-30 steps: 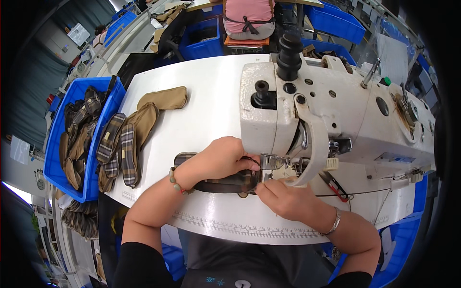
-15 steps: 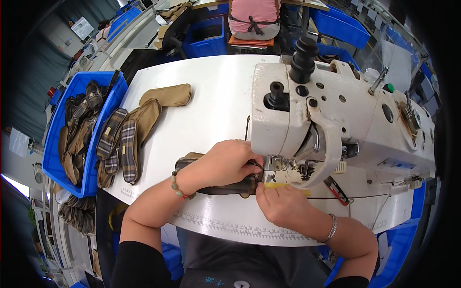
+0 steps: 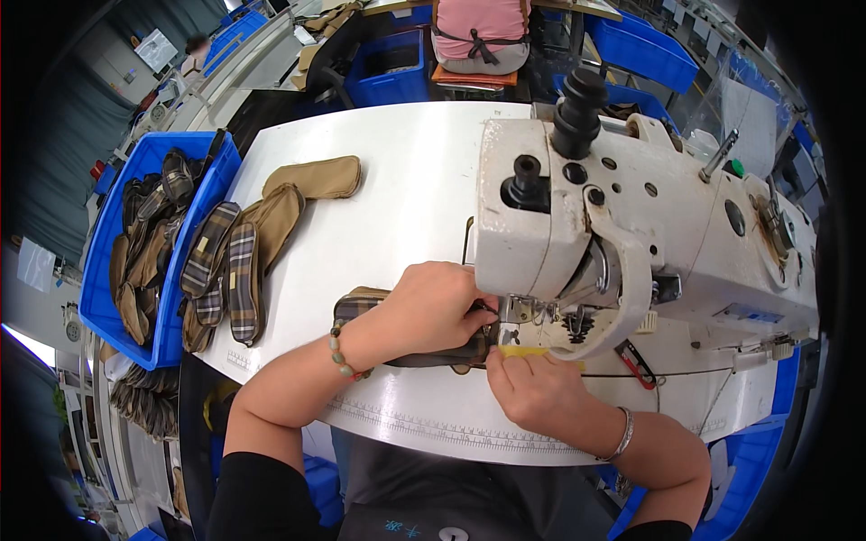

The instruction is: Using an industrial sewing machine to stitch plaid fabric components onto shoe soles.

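A brown plaid fabric pouch (image 3: pixel 357 305) lies on the white table, its right end close to the sewing machine's presser foot (image 3: pixel 539 311). My left hand (image 3: pixel 437 307) is closed over the pouch from above, thumb and fingers pinching its dark edge beside the foot. At the pouch's lower right corner, my right hand (image 3: pixel 538 389) has its fingertips pressed together on the edge. Both palms hide much of the pouch's right part. The white sewing machine (image 3: pixel 595 207) stands over the work, just right of my left hand.
Several plaid and tan pouches (image 3: pixel 244 279) lie at the table's left. A blue bin (image 3: pixel 171 298) beside them holds more. Small red-handled snips (image 3: pixel 637 364) and a yellow strip (image 3: pixel 519 350) lie near my right hand. A printed ruler runs along the table's front edge.
The whole view has shifted very slightly. Both hands keep their hold on the pouch in almost the same place beside the presser foot.
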`<move>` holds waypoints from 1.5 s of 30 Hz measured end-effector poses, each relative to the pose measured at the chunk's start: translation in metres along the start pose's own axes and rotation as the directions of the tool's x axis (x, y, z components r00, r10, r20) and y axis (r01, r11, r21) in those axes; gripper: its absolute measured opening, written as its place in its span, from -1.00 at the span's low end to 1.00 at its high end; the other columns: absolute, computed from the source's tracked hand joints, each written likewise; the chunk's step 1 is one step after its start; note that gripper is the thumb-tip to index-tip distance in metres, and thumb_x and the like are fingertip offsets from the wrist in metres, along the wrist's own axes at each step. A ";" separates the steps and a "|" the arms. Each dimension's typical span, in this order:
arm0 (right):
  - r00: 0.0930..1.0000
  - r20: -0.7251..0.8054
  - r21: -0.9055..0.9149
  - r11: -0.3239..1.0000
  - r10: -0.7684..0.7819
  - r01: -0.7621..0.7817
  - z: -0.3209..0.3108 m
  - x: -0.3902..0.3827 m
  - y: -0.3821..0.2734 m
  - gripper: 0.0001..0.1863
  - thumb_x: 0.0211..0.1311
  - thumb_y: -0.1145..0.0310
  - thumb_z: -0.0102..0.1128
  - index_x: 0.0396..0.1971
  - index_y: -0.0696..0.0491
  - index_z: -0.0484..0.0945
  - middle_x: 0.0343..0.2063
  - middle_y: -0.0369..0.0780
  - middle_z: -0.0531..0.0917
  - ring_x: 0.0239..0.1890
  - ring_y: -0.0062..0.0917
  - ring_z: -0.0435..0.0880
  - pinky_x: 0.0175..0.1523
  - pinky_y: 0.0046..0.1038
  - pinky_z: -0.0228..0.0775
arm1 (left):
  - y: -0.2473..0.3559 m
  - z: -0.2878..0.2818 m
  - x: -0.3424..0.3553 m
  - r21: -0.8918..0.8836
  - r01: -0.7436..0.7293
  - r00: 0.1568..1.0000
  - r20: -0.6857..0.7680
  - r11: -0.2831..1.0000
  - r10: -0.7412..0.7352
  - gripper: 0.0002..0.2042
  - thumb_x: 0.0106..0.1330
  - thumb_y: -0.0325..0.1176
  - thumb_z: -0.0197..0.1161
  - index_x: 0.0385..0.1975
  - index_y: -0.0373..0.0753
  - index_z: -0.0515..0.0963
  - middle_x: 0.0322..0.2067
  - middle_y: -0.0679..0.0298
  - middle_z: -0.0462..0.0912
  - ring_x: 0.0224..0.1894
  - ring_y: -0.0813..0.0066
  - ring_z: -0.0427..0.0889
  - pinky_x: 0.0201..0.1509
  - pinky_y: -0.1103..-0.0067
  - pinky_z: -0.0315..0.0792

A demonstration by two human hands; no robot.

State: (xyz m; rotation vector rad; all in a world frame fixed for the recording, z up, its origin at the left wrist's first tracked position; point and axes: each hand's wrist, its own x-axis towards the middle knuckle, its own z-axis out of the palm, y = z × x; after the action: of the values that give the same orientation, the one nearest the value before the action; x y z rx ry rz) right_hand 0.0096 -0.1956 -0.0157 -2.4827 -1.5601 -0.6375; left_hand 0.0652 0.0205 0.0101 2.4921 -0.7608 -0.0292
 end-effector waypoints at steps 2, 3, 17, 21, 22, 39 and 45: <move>1.000 -0.001 -0.012 1.000 0.004 -0.004 0.000 0.000 -0.001 -0.76 0.00 0.48 0.28 -0.28 0.22 0.66 -0.65 -0.36 0.42 -0.66 -0.64 0.46 -0.57 -0.56 0.28 | -0.001 0.001 0.000 0.002 0.004 1.000 -0.005 1.000 -0.004 -0.90 0.13 -0.33 0.36 -0.39 -0.12 0.70 -0.45 0.20 0.71 -0.36 0.11 0.69 -0.30 0.30 0.54; 1.000 -0.002 -0.024 1.000 0.008 -0.008 0.000 0.000 -0.001 -0.76 0.00 0.48 0.29 -0.28 0.22 0.66 -0.65 -0.36 0.41 -0.66 -0.64 0.46 -0.57 -0.55 0.28 | -0.001 0.001 0.000 0.005 0.008 1.000 -0.011 1.000 -0.008 -0.91 0.13 -0.32 0.37 -0.39 -0.12 0.70 -0.47 0.19 0.71 -0.37 0.10 0.69 -0.31 0.29 0.54; 0.991 0.109 0.015 0.997 0.077 -0.079 -0.010 0.006 -0.005 -0.63 -0.02 0.45 0.20 -0.16 0.26 0.64 -0.65 -0.32 0.46 -0.67 -0.57 0.51 -0.63 -0.49 0.32 | 0.010 -0.002 -0.003 0.049 0.021 0.994 -0.109 0.999 -0.016 -0.89 0.12 -0.34 0.40 -0.41 -0.19 0.67 -0.41 0.18 0.70 -0.30 0.11 0.68 -0.26 0.30 0.55; 0.978 0.180 0.043 0.992 0.107 -0.116 -0.010 0.003 -0.008 -0.59 -0.02 0.45 0.17 -0.11 0.27 0.64 -0.64 -0.30 0.49 -0.68 -0.55 0.54 -0.64 -0.46 0.35 | 0.018 -0.008 -0.002 0.023 0.147 0.988 -0.053 0.989 -0.145 -0.87 0.11 -0.36 0.42 -0.41 -0.23 0.64 -0.37 0.17 0.67 -0.27 0.10 0.67 -0.24 0.27 0.54; 0.978 0.179 0.044 0.992 0.105 -0.114 -0.010 0.003 -0.008 -0.59 -0.02 0.45 0.17 -0.11 0.27 0.64 -0.64 -0.30 0.49 -0.68 -0.55 0.54 -0.64 -0.46 0.35 | 0.016 -0.007 -0.002 0.024 0.149 0.988 -0.054 0.989 -0.147 -0.87 0.11 -0.36 0.42 -0.41 -0.23 0.64 -0.37 0.17 0.67 -0.27 0.10 0.67 -0.24 0.27 0.54; 0.977 0.200 -0.314 0.949 0.078 -0.011 0.037 -0.024 0.017 -0.52 0.09 0.42 0.16 0.07 0.20 0.57 -0.31 -0.25 0.68 -0.17 -0.55 0.65 -0.34 -0.48 0.46 | -0.017 0.013 0.043 0.001 -0.152 0.949 -0.278 0.988 0.146 -0.64 0.12 -0.32 0.40 -0.04 -0.10 0.65 -0.16 0.21 0.72 -0.09 0.19 0.70 -0.02 0.38 0.56; 0.908 0.328 -0.177 0.961 0.262 -0.213 0.011 -0.005 0.008 -0.58 0.18 0.43 0.12 0.06 0.20 0.57 -0.28 -0.26 0.69 -0.10 -0.45 0.66 -0.08 -0.24 0.48 | -0.028 0.019 0.043 -0.030 -0.169 0.948 -0.279 0.985 0.154 -0.66 0.12 -0.32 0.39 -0.06 -0.09 0.66 -0.18 0.22 0.73 -0.11 0.18 0.71 -0.05 0.40 0.57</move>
State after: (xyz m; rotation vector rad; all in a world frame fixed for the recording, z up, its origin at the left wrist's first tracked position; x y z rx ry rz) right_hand 0.0179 -0.2002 -0.0268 -2.9600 -1.3099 -0.2846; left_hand 0.1128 0.0085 -0.0151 2.3091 -0.8285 0.3452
